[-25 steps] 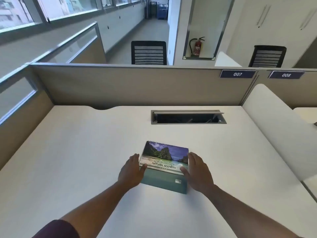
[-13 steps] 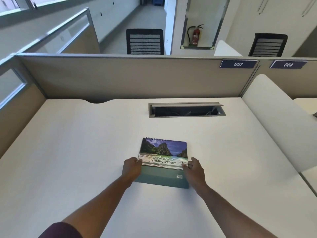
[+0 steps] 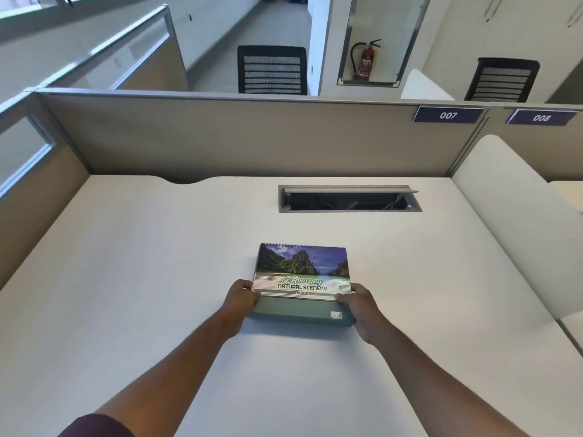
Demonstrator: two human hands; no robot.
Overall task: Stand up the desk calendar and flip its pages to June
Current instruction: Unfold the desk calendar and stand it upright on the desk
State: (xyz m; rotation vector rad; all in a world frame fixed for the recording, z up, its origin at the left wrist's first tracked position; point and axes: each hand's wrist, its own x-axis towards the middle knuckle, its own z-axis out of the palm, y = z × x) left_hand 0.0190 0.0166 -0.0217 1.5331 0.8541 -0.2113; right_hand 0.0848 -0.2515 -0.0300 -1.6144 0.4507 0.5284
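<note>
Spiral-bound desk calendar [image 3: 302,272], scenery cover reading "Amazing Natural Scenery", green base, pages tilted up, mid-desk, nearer than cable slot [image 3: 349,199].

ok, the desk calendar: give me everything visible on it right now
The desk calendar lies on the white desk, not yet stood up. Its glossy cover shows cliffs, green water and a purple sky, with "Amazing Natural Scenery" printed low on it. A dark spiral binding runs along the far edge. A teal card base with a small white sticker at its right shows under the near edge. The left hand and right hand grip its near corners, seemingly raising the cover's near edge. No month page shows.
</note>
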